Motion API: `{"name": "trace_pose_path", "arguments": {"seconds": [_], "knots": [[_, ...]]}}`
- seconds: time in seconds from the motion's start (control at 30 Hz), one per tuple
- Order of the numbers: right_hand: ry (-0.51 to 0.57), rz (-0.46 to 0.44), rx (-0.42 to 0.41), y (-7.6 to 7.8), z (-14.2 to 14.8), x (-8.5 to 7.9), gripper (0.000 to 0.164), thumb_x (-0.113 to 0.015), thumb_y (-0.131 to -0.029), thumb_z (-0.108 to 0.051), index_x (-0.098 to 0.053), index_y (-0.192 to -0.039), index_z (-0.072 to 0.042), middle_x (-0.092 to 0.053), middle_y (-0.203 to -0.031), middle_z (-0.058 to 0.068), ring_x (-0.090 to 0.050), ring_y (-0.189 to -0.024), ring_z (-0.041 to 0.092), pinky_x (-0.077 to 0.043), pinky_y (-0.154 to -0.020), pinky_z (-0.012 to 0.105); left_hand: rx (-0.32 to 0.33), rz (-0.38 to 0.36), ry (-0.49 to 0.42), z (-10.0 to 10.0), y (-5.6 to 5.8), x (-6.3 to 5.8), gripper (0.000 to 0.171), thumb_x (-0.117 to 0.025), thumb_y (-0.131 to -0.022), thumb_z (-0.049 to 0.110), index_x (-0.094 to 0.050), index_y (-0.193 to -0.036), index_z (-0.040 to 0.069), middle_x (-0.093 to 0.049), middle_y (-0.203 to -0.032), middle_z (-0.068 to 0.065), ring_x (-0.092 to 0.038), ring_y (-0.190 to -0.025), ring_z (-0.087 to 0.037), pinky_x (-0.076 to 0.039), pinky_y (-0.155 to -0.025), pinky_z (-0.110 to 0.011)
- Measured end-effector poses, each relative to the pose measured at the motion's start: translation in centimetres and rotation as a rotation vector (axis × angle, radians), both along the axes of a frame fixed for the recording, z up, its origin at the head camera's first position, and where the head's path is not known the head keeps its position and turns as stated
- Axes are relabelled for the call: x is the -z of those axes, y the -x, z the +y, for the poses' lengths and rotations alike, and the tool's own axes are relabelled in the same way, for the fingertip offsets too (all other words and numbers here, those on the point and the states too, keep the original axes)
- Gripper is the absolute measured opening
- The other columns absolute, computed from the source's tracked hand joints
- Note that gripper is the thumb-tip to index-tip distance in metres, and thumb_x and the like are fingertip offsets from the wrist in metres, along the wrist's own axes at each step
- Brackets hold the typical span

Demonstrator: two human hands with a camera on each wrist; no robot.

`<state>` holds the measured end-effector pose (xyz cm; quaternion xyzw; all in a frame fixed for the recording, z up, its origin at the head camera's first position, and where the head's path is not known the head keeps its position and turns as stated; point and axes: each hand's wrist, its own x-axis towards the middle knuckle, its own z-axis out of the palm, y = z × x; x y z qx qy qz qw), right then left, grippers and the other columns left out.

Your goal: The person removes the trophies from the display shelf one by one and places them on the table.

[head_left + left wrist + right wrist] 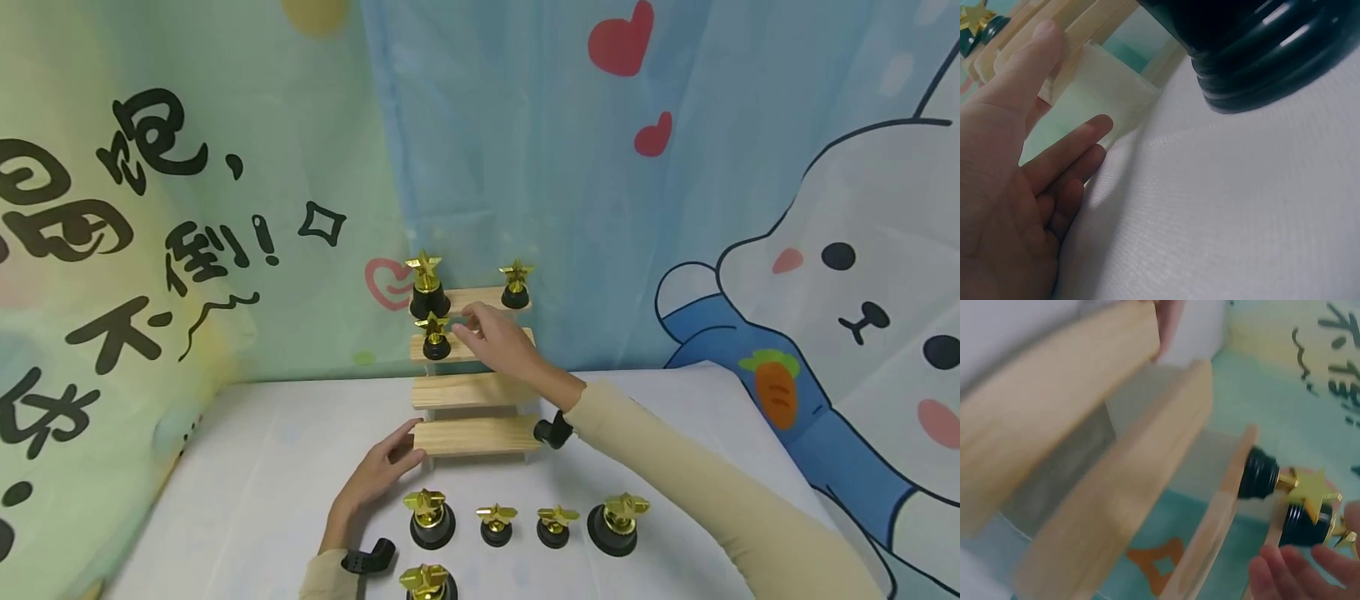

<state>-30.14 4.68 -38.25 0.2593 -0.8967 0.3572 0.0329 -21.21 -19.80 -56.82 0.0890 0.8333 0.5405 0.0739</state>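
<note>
A four-step wooden display stand (476, 392) stands against the backdrop. Its lowest step's left end is held by my left hand (382, 465), thumb at the front edge and index finger behind. The left wrist view shows the other fingers (1088, 134) loosely bent beside the pale side panel (1104, 81). My right hand (498, 337) hovers over the second step from the top with relaxed, empty fingers. Just left of it stands a small gold star trophy (436, 336) on a black base. The top step bears a larger star trophy (427, 287) at left and a small one (515, 285) at right.
On the white tablecloth (262, 450) before the stand are several more star trophies: a large one (432, 518), two small ones (497, 525) (554, 527), another large one (617, 523), and one at the bottom edge (427, 583). A printed cloth backdrop (510, 167) hangs behind.
</note>
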Motion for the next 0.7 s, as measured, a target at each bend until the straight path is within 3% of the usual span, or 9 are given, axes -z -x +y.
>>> {"name": "trace_pose_path", "arguments": {"seconds": [0.13,0.27,0.5,0.7], "knots": [[-0.064,-0.017,-0.044,1.6,-0.5,-0.5,0.044,-0.047,-0.103,-0.036,-0.052,-0.134,-0.005,-0.064,-0.115,0.011,-0.063,-0.100,0.023,-0.052,-0.082,0.041,0.009,0.011,0.013,0.0,0.3,-0.4,0.056,-0.065,-0.093,0.033,-0.045,-0.145,0.027,-0.066,-0.125,-0.006,-0.059,-0.119,-0.022,-0.044,-0.103,-0.045],[-0.102,-0.028,-0.074,2.3,-1.0,-0.6,0.043,-0.047,-0.103,-0.033,-0.052,-0.136,-0.006,-0.063,-0.122,0.012,-0.062,-0.108,0.024,-0.052,-0.087,0.041,0.018,0.017,0.035,0.1,0.3,-0.5,0.057,-0.063,-0.094,0.033,-0.043,-0.146,0.024,-0.065,-0.126,-0.008,-0.059,-0.118,-0.023,-0.045,-0.101,-0.043],[-0.110,-0.027,-0.089,2.3,-1.8,0.0,0.037,-0.051,-0.102,-0.029,-0.056,-0.131,-0.008,-0.064,-0.120,0.012,-0.062,-0.105,0.023,-0.052,-0.084,0.039,0.010,0.000,0.054,-0.2,0.0,0.1,0.056,-0.064,-0.093,0.037,-0.044,-0.145,0.028,-0.066,-0.125,-0.005,-0.059,-0.119,-0.021,-0.046,-0.100,-0.040],[-0.097,0.024,-0.083,2.1,-2.2,0.4,0.030,-0.053,-0.101,-0.023,-0.059,-0.125,-0.007,-0.066,-0.114,0.012,-0.064,-0.099,0.023,-0.052,-0.081,0.038,0.001,-0.003,0.039,-0.2,0.2,0.1,0.056,-0.064,-0.093,0.037,-0.045,-0.145,0.031,-0.066,-0.126,-0.004,-0.058,-0.121,-0.021,-0.043,-0.104,-0.044]]}}
